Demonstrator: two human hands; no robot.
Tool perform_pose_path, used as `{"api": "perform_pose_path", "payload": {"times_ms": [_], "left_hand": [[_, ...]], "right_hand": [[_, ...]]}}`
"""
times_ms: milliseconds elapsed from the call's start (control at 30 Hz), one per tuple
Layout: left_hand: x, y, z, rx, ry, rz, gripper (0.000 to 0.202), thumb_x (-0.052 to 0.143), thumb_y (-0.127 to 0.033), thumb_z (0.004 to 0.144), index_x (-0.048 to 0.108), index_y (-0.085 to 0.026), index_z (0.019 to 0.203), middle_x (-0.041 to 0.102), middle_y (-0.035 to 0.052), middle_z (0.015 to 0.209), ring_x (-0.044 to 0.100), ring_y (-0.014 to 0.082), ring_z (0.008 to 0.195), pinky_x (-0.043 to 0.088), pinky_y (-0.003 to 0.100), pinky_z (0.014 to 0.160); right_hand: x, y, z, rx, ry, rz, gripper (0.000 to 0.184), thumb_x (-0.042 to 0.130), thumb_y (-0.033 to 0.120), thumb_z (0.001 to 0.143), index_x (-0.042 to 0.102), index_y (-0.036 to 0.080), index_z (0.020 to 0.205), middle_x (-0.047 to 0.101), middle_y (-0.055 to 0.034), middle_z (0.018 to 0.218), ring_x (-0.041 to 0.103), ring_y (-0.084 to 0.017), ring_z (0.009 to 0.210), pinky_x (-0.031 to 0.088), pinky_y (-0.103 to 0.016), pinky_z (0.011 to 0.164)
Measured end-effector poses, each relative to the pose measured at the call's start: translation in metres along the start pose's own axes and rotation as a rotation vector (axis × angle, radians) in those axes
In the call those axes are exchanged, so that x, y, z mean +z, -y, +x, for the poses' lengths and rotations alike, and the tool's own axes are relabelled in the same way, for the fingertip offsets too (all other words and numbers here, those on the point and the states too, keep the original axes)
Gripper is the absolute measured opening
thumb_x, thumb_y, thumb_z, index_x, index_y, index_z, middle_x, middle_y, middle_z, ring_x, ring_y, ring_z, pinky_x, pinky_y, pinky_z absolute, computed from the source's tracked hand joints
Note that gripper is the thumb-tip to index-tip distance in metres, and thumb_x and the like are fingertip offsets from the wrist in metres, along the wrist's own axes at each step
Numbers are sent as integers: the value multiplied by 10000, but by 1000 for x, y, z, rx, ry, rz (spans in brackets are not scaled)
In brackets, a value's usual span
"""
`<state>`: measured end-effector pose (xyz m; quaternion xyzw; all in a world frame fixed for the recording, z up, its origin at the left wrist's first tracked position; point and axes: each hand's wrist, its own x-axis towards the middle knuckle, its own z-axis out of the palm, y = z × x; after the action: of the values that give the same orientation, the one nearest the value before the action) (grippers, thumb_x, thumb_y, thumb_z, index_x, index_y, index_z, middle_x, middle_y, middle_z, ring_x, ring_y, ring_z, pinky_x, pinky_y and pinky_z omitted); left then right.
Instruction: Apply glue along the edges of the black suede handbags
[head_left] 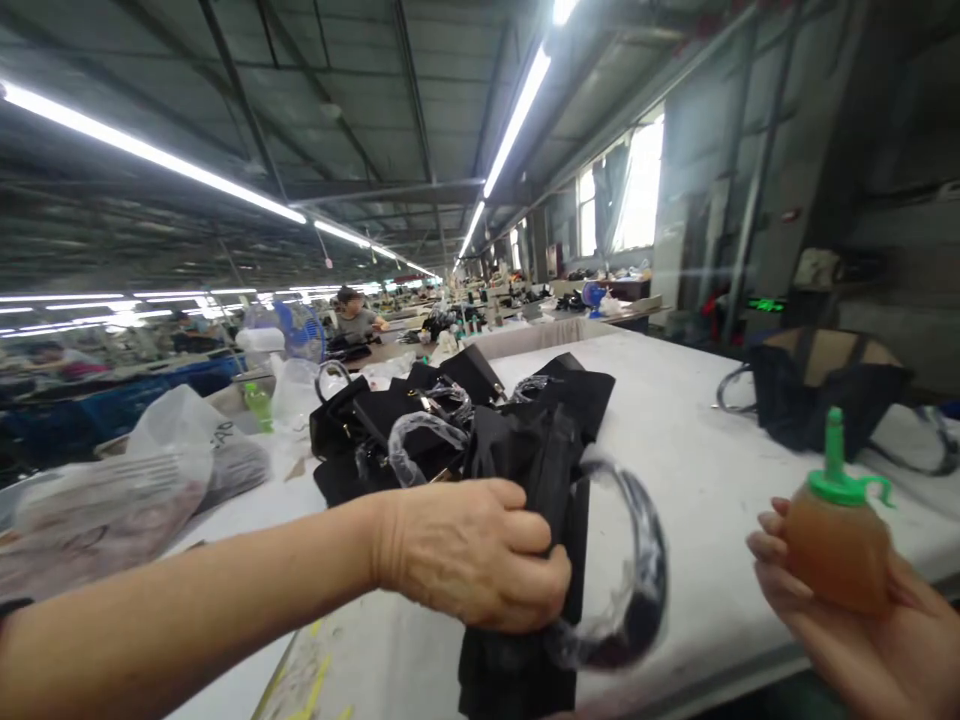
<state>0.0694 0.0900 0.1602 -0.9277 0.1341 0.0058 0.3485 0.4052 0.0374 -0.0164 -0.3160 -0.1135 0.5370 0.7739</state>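
Observation:
My left hand [480, 555] is closed around a black handbag [536, 470] at the near edge of the white table [697, 470]. The bag's handle [637, 570], wrapped in clear plastic, curves out to the right of my fingers. My right hand [847, 610] holds a small squeeze bottle [838, 535] of amber liquid with a green nozzle cap, upright, at the lower right. A pile of more black handbags [397, 420] with plastic-wrapped handles lies just behind the bag I grip.
Another black bag [817, 395] with a tan lining stands at the table's right. Plastic bags [127, 490] with goods lie at the left. A green bottle [259, 405] and a blue fan [300, 330] stand behind. A person [352, 315] sits at a far bench.

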Motion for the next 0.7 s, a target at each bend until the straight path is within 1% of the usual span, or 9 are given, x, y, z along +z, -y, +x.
{"api": "perform_pose_path", "payload": {"times_ms": [67, 133, 200, 300, 400, 467, 567, 633, 700], "left_hand": [[23, -9, -7, 84, -82, -21, 230, 522, -275, 979, 748, -254, 1017, 606, 9, 1214, 493, 127, 786, 414, 296, 586], [42, -13, -16, 110, -154, -30, 189, 574, -286, 944, 757, -275, 987, 611, 4, 1228, 489, 136, 795, 431, 297, 600], [54, -14, -22, 114, -206, -32, 180, 591, -284, 925, 764, -292, 974, 622, -9, 1231, 490, 143, 805, 452, 296, 614], [59, -14, -18, 172, -251, -16, 238, 551, -266, 930, 770, -299, 1016, 633, -11, 1246, 508, 148, 834, 476, 287, 622], [56, -16, -6, 263, -259, -29, 309, 492, -226, 926, 779, -313, 1004, 641, -15, 1272, 550, 164, 917, 508, 294, 661], [54, -17, 1, 315, -259, -76, 353, 470, -180, 901, 787, -335, 902, 659, -28, 1260, 576, 167, 951, 530, 303, 705], [58, -16, 7, 362, -224, -240, 389, 489, -97, 824, 731, -335, 636, 716, -7, 1005, 609, 174, 905, 543, 330, 738], [65, -16, 10, 258, -133, -564, 385, 528, -89, 758, 601, -304, 448, 675, 15, 797, 628, 184, 893, 547, 336, 737], [74, -18, 14, -12, -18, -992, 365, 592, -189, 715, 517, -299, 375, 657, 34, 770, 646, 207, 933, 553, 345, 710]], "right_hand": [[24, 7, 4, 98, -121, 69, 293, 485, 380, 945, 736, 240, 1003, 714, -96, 934, 709, -252, 827, 634, -311, 599], [41, 7, 11, 121, -75, 90, 303, 474, 404, 959, 729, 242, 984, 718, -96, 938, 702, -299, 997, 643, -365, 732], [51, 2, 22, 174, 52, 81, 253, 515, 380, 932, 724, 244, 972, 721, -100, 919, 659, -348, 1123, 612, -436, 869], [58, -11, 43, 257, 313, 1, 186, 628, 372, 862, 719, 234, 947, 731, -97, 927, 623, -396, 1178, 529, -520, 996], [65, -22, 63, 334, 612, -135, 209, 684, 415, 855, 707, 223, 936, 730, -89, 938, 645, -393, 1136, 534, -526, 952], [74, -27, 70, 359, 764, -196, 222, 673, 404, 873, 708, 203, 960, 721, -96, 933, 676, -344, 1066, 557, -464, 890], [90, -30, 64, 358, 866, -220, 231, 685, 320, 831, 717, 162, 996, 721, -110, 950, 698, -253, 926, 557, -357, 847], [99, -36, 54, 438, 874, -237, 245, 696, 276, 795, 716, 141, 999, 725, -127, 948, 700, -235, 872, 558, -322, 804], [102, -48, 44, 478, 801, -245, 240, 722, 246, 758, 715, 116, 961, 726, -150, 882, 708, -246, 781, 568, -315, 713]]}}
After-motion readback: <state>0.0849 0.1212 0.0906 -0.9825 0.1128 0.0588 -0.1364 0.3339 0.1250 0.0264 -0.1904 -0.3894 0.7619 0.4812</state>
